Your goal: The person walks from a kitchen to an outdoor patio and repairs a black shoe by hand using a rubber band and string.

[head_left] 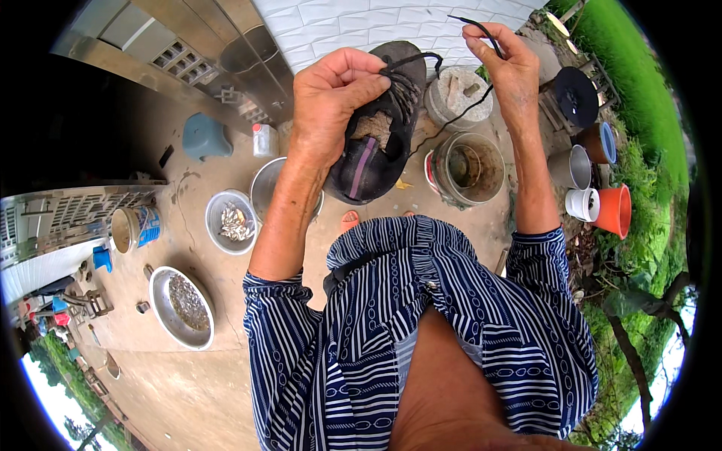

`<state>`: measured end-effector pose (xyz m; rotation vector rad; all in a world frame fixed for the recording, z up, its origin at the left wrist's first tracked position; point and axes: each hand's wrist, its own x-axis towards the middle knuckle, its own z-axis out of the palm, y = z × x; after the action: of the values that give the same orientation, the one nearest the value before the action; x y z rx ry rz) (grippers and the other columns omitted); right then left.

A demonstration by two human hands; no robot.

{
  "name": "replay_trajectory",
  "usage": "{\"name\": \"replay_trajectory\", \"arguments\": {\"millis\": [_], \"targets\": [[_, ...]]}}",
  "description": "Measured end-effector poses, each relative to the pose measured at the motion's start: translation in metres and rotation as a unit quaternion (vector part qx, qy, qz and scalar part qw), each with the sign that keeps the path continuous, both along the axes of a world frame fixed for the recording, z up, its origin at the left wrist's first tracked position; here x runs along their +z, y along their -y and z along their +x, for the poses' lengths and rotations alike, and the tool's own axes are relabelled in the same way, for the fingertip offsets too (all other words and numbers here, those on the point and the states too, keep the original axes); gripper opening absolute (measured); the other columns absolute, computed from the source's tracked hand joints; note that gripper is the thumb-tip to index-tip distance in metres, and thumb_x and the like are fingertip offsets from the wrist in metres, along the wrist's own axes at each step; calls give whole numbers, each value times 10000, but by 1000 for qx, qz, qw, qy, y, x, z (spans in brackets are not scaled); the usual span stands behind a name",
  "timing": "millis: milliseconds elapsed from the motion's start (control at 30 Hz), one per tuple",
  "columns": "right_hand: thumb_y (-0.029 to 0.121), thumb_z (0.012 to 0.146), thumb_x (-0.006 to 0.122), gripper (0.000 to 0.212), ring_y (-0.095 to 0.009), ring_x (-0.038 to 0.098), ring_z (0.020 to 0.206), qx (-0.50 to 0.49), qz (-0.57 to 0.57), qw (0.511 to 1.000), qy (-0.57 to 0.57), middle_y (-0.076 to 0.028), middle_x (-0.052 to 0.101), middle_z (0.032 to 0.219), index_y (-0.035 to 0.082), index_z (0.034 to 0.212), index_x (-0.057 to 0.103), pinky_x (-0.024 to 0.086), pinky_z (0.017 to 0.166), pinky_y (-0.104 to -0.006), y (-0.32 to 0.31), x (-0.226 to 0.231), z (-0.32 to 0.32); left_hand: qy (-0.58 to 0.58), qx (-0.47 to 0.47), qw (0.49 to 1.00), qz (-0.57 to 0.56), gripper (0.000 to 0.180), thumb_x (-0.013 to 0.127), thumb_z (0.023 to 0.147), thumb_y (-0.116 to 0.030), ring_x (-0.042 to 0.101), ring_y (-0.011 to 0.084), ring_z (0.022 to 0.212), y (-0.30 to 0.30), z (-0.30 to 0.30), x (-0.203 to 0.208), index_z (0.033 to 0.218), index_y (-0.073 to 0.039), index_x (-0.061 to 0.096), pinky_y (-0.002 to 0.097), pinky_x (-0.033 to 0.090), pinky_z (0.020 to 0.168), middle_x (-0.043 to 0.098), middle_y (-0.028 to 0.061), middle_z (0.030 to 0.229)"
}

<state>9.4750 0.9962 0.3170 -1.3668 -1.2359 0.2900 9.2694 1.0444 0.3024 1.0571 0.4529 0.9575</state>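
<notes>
A black shoe (351, 171) with a purple stripe down its heel is in front of me, toe pointing away. My left hand (338, 94) is closed, thumb and fingers pinching the black laces (406, 81) over the shoe's front. Brownish lining shows through the shoe's opening. One loose lace end loops out past the toe's right side. Up and to the right, my right hand (508, 64) pinches the other black shoelace (456, 118), whose tip sticks out beyond the fingertips. From there the lace droops back to the shoe's right side. What bears the shoe's weight is not visible.
Below the shoe, a round stone block (440, 105) and a dirty bucket (489, 177) stand on the concrete. Leftward are a basin of small fish-like pieces (218, 244), a larger metal basin (169, 325) and a blue-grey stool (197, 137). An orange bucket (615, 213) stands right, beside plants.
</notes>
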Motion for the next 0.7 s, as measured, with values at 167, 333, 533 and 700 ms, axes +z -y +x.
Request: {"name": "replay_trajectory", "arguments": {"millis": [167,333,533,700], "targets": [[234,809,555,201,11,350,521,139,-94,984,53,44,569,693,56,867,628,245,434,-163,4,22,-18,-30,17,999,38,139,579,693,80,540,71,594,3,5,3,823,30,571,177,440,565,587,47,680],[272,796,564,244,-28,377,526,286,-214,934,-19,35,502,595,37,782,625,273,465,-180,5,14,-32,-34,10,999,34,128,565,692,84,540,78,607,1,4,0,809,32,566,184,440,593,586,51,699],[247,814,552,217,-4,224,431,173,-151,944,-237,62,394,530,34,780,574,153,377,-171,2,0,14,25,0,998,-58,127,522,668,115,557,104,592,-1,-14,2,763,35,549,205,456,577,585,87,678],[254,787,580,208,-3,287,452,263,-209,910,-243,39,523,606,50,798,618,190,384,-167,7,12,-19,-2,-25,999,-20,106,551,686,90,552,90,598,0,-2,3,769,25,551,199,452,572,588,66,682]]}}
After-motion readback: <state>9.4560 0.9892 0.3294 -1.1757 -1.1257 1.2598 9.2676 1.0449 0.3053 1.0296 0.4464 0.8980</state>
